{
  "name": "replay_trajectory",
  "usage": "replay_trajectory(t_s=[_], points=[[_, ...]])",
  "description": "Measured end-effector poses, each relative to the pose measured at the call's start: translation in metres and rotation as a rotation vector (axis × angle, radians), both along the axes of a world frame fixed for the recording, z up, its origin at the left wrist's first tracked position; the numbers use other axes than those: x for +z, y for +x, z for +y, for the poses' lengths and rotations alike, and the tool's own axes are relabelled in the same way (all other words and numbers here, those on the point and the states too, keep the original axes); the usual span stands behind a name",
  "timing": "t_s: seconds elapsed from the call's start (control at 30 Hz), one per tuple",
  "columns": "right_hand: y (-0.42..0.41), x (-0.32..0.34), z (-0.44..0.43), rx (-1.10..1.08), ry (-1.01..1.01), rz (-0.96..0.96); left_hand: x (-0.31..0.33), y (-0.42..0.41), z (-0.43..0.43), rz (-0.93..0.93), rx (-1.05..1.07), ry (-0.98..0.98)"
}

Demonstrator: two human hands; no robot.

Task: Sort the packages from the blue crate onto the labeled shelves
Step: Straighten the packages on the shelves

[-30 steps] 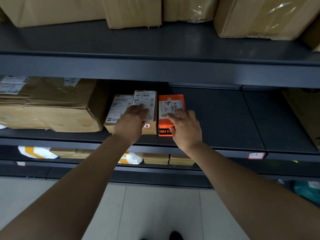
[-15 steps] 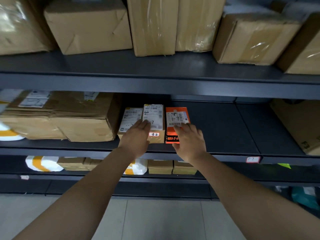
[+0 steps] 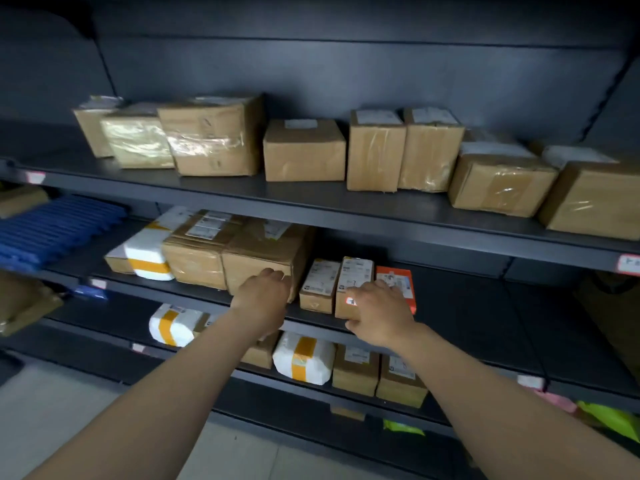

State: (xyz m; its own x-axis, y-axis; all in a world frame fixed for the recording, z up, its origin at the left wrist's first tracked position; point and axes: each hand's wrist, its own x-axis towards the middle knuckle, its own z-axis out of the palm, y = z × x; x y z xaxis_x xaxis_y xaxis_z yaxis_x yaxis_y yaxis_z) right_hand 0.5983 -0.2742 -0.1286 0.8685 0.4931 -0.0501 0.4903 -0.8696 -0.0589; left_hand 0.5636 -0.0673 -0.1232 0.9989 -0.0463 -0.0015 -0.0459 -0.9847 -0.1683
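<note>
Left fingers: bent a little, tips pressed to the front face of a large carton, near its right corner. They grip nothing. The left hand sits low against the shelf edge.

Right fingers: spread and fairly flat, lying over the lower part of the orange box and the foot of the tall kraft box touching it. The right hand holds nothing either.

Orange box: slim, smooth, glossy card with a white printed label, upright on the middle shelf. The kraft boxes are matt brown, and the shorter kraft box stands just left of the tall one. The large carton is creased and taped. Further left is a white padded parcel, soft and banded in orange tape.

Since half a second ago, my left hand has left the tall kraft box for the carton. My right hand stays on the orange box. The upper row of cartons now shows whole.
</note>
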Motion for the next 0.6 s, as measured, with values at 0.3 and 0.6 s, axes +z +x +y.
replay_trajectory(t_s=[0.3,0.6], points=[[-0.013,0.086,0.052,0.150,0.002,-0.166,0.078,-0.046,0.056,-0.190,0.128,0.056],[0.013,0.146,0.151,0.155,0.055,-0.326,0.134,-0.032,0.165,-0.309,0.184,0.044]])
